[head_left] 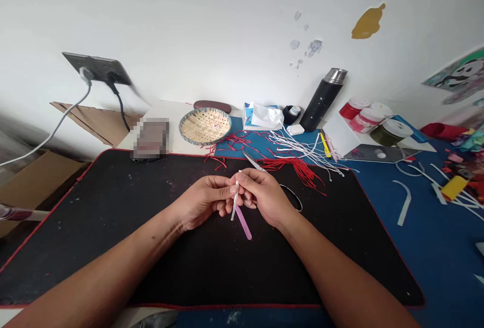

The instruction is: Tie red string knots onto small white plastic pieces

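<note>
Above the black mat (159,247), both hands meet at a thin white strip (234,206), which looks like folded or twisted paper or cord. My left hand (206,199) pinches it between thumb and fingers. From the other side, the thumb and fingers of my right hand (264,197) close on its upper part. Below the fingertips a slim pink stick-like tool (244,223) points toward me; its far end is hidden, and I cannot tell whether it is held or lies on the mat. Just behind my right hand shows the metal blade of scissors (251,160).
Red cords (298,169) and white cords (302,149) lie along the mat's back edge. Behind them are a woven basket (204,125), a tissue box (260,116) and a black thermos (323,101). Thread spools (391,131) and paper scraps (404,202) are at right.
</note>
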Tool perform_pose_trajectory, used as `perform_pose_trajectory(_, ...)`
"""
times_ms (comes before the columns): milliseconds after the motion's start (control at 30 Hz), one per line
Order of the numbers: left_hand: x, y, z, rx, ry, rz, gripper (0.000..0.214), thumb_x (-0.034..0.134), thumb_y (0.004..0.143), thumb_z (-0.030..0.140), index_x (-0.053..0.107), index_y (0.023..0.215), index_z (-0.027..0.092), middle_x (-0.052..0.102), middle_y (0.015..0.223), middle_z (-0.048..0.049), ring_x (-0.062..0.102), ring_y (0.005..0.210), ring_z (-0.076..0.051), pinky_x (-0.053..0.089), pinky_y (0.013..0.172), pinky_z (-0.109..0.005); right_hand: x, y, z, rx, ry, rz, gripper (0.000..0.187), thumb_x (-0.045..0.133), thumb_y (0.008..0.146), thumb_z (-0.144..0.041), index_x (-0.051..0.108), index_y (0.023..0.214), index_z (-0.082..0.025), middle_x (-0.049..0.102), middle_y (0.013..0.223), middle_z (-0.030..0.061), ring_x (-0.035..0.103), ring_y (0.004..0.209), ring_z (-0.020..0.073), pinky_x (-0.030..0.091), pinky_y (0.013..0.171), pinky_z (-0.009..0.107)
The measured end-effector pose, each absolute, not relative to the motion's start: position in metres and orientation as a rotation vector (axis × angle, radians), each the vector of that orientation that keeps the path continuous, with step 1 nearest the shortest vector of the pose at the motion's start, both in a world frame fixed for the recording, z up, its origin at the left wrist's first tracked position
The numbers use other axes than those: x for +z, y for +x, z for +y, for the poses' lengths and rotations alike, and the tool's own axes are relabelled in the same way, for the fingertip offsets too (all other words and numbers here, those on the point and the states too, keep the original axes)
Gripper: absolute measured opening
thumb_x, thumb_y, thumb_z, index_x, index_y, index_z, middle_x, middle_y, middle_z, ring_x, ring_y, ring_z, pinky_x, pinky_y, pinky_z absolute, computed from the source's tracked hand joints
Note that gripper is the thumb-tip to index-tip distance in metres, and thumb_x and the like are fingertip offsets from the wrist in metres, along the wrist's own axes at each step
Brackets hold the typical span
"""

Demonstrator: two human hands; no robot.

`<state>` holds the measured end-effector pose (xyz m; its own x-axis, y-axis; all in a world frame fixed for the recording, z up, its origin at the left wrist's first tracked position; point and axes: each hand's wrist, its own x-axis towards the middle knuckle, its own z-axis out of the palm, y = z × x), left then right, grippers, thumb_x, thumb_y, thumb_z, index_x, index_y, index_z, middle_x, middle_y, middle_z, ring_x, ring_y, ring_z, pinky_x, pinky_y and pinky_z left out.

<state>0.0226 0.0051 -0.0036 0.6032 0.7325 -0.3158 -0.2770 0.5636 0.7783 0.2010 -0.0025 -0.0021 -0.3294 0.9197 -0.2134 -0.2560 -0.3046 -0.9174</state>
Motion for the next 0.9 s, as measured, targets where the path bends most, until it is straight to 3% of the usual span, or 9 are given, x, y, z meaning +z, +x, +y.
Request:
perform_pose_trajectory(267, -0.0018, 0.0200, 0.0068, 0.597, 0.726, 0.701, 0.033, 0.095, 0.073, 0.038, 0.081, 0.085, 0.010, 0.075, 0.071, -0.0062, 0.059, 0.049, -0.007, 0.048, 0.043, -0.013, 0.0009, 0.2035, -0.0032, 1.684, -1.041, -1.146, 0.035, 0.077, 0.087, -0.053, 0.076, 0.092, -0.018, 0.060, 0.064, -0.0024, 0.052, 0.049, 0.0078, 0.030, 0.044, 0.020)
perform_pose_trajectory(533, -0.0034, 0.0191, 0.0065, 0.660, 0.706, 0.689, 0.030, 0.095, 0.074, 0.036, 0.081, 0.084, 0.010, 0.076, 0.074, -0.0075, 0.064, 0.053, -0.009, 0.052, 0.047, -0.014, 0.0000, 0.2028, -0.0036, 1.649, -1.033, -1.169, 0.035, 0.070, 0.092, -0.054, 0.074, 0.095, -0.018, 0.059, 0.063, -0.0029, 0.047, 0.047, 0.0075, 0.030, 0.043, 0.020)
perform_pose_trajectory(667, -0.0035, 0.0189, 0.0100, 0.812, 0.607, 0.711, 0.034, 0.098, 0.068, 0.032, 0.082, 0.087, 0.009, 0.077, 0.081, -0.0082, 0.067, 0.059, -0.010, 0.054, 0.048, -0.014, -0.0011, 0.2042, -0.0035, 1.431, -1.077, -1.253, 0.030, 0.069, 0.094, -0.049, 0.072, 0.099, -0.019, 0.055, 0.061, -0.0048, 0.046, 0.048, 0.0090, 0.034, 0.045, 0.022)
perform_pose_trajectory(900, -0.0011, 0.0162, 0.0123, 0.912, 0.347, 0.670, 0.020, 0.093, 0.072, 0.012, 0.081, 0.087, 0.006, 0.069, 0.069, -0.0033, 0.064, 0.055, -0.007, 0.052, 0.045, -0.010, -0.0003, 0.2021, -0.0120, 0.869, -1.132, -1.649, 0.013, 0.068, 0.095, -0.028, 0.076, 0.104, -0.023, 0.056, 0.066, -0.0041, 0.051, 0.058, 0.0120, 0.043, 0.059, 0.025)
